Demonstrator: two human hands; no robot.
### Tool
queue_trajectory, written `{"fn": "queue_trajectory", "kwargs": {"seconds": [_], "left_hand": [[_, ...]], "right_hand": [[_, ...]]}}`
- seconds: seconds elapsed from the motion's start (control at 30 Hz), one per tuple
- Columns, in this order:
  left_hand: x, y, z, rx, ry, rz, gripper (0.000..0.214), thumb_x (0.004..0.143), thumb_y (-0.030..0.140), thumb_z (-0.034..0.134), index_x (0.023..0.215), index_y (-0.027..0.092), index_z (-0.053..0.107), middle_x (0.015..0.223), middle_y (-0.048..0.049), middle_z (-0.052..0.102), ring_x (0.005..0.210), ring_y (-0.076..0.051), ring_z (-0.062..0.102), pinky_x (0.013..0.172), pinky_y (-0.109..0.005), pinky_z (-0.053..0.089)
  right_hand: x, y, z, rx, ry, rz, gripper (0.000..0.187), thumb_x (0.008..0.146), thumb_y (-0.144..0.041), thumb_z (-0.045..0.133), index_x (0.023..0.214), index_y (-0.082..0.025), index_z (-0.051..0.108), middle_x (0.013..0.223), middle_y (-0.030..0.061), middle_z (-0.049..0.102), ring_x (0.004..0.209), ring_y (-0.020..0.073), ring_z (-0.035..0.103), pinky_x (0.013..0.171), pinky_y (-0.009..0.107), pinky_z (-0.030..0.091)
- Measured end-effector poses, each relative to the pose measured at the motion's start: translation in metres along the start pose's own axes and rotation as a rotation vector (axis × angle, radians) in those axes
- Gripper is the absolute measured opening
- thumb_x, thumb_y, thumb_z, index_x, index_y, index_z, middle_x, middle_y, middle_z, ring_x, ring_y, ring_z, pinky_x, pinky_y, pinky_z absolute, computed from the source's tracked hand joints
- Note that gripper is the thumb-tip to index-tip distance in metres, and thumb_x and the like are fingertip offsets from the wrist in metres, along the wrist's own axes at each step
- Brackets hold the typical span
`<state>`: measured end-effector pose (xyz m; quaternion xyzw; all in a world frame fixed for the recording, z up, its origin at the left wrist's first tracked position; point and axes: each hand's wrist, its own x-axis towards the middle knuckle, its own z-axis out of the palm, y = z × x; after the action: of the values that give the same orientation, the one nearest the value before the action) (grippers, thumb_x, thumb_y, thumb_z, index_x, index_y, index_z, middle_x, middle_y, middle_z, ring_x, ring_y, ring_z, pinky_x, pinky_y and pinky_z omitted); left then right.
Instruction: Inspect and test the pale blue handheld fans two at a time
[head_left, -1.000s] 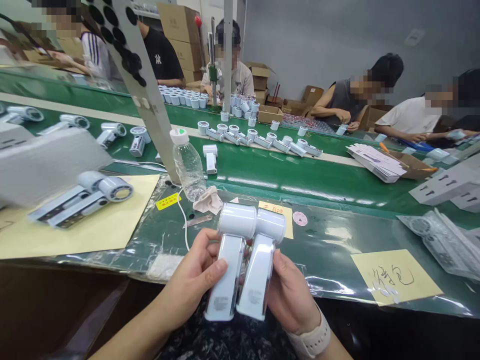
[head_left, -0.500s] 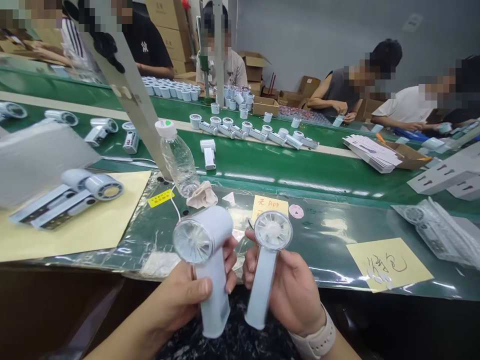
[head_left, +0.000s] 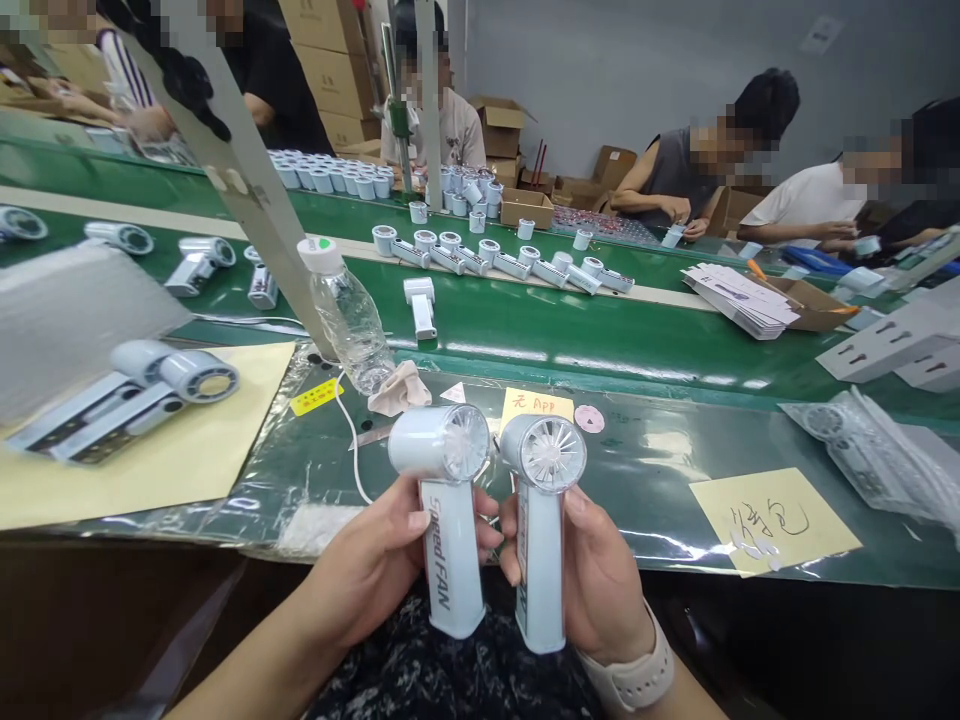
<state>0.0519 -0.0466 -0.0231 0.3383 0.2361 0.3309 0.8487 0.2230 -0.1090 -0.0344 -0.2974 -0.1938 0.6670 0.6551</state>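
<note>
My left hand (head_left: 375, 560) grips the handle of a white handheld fan (head_left: 444, 520) marked "Speed FAN", held upright over my lap. My right hand (head_left: 600, 580), with a pale watch strap at the wrist, grips a second white handheld fan (head_left: 541, 530) beside it. Both fan heads face right and toward me, their blades showing. The two fans stand side by side, almost touching, just in front of the green table edge.
A plastic water bottle (head_left: 346, 315) and a crumpled cloth (head_left: 399, 390) lie ahead. Two more fans (head_left: 127, 395) rest on yellow paper at left. Yellow notes (head_left: 772, 520) and bagged parts (head_left: 862, 440) lie at right. Several fans ride the green conveyor (head_left: 525, 330); other people work across it.
Both hands have turned their fans, from backs toward me, to front grilles facing me, to side view with the lettering showing. The fans are closer together again.
</note>
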Motion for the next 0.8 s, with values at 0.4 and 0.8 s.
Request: {"fn": "queue_trajectory", "kwargs": {"seconds": [0.4, 0.8], "left_hand": [[0.000, 0.004, 0.002, 0.173, 0.027, -0.029, 0.054, 0.068, 0.048, 0.083, 0.111, 0.025, 0.060, 0.104, -0.0077, 0.078, 0.084, -0.025, 0.076, 0.074, -0.034, 0.060], [0.006, -0.010, -0.009, 0.205, 0.037, 0.004, 0.055, 0.071, 0.052, 0.079, 0.111, 0.023, 0.057, 0.101, -0.0109, 0.077, 0.082, -0.028, 0.076, 0.078, -0.043, 0.060]], "right_hand": [[0.007, 0.004, 0.001, -0.004, 0.147, -0.052, 0.024, 0.092, -0.037, 0.056, 0.100, -0.020, 0.071, 0.088, 0.0087, 0.078, 0.077, 0.0194, 0.070, 0.065, 0.027, 0.057], [0.008, 0.005, 0.007, 0.036, 0.238, 0.078, 0.024, 0.084, -0.032, 0.058, 0.091, -0.016, 0.074, 0.081, 0.0089, 0.077, 0.071, 0.0213, 0.069, 0.058, 0.030, 0.058]]}}
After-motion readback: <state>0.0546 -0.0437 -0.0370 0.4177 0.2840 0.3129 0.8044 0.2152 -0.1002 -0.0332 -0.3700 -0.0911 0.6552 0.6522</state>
